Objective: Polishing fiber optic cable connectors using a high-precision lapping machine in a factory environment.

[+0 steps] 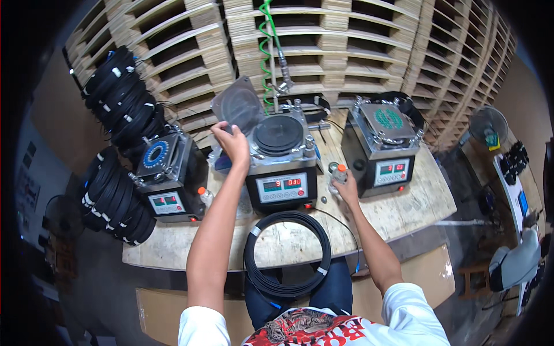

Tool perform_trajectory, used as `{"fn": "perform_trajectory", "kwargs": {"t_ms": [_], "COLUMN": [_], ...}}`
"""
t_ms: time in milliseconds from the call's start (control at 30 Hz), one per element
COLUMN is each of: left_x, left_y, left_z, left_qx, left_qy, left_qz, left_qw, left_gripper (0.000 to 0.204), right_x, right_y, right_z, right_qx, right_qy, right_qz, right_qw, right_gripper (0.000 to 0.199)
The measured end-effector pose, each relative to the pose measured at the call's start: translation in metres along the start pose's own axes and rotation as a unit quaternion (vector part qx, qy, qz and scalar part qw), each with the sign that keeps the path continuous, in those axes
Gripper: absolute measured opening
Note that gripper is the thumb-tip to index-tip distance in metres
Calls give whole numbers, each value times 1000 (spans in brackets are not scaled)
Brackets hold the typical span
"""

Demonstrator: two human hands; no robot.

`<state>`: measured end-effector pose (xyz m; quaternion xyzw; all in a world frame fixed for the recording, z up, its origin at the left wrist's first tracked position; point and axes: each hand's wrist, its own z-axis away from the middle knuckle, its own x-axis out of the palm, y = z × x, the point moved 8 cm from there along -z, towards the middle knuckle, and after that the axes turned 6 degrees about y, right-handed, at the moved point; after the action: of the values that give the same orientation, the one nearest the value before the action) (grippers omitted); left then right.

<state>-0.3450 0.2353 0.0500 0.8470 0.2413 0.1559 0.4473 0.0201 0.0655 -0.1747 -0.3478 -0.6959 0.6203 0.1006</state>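
My left hand (233,146) grips the lower edge of a raised square lid (241,104) that stands tilted back behind the middle machine (251,193). With the lid up, a round dark plate (279,134) shows on top of that machine. Between the middle and right machines, my right hand (347,189) is closed around a small clear bottle (336,177) with an orange cap, upright at the table. A coil of black cable (250,262) with white ties and blue-tipped ends rests on my lap against the table's front edge.
A second machine (173,167) stands left, a third (375,144) right. Another orange-capped bottle (206,197) stands beside the left one. Stacked black cable coils (112,196) fill the far left. A green spiral air hose (267,52) hangs before wooden pallets (369,34). Another person (519,259) sits far right.
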Motion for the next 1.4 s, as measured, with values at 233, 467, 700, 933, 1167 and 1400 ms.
{"fn": "perform_trajectory", "kwargs": {"t_ms": [233,467,700,933,1167,1400], "left_x": [-13,1,4,-1,-2,-2], "left_y": [-2,-4,-2,0,0,3], "left_z": [0,10,2,1,4,7], "left_qx": [-66,-160,-125,-125,-154,-162], "left_qy": [53,42,-17,5,-6,-5], "left_qz": [2,14,-78,-70,-77,-85], "left_qw": [996,986,989,990,985,983], "left_gripper": [27,33,25,23,25,25], "right_x": [-19,7,73,129,177,155], "right_y": [-165,-298,-356,-373,-383,-361], "right_z": [-39,-88,-55,-29,-45,-111], "right_qx": [-95,-265,-447,-531,-585,-470], "right_qy": [-66,-253,-247,-245,-207,-195], "right_qz": [-105,268,560,578,551,606], "right_qw": [988,891,652,569,558,611], "right_gripper": [44,65,29,9,6,12]}}
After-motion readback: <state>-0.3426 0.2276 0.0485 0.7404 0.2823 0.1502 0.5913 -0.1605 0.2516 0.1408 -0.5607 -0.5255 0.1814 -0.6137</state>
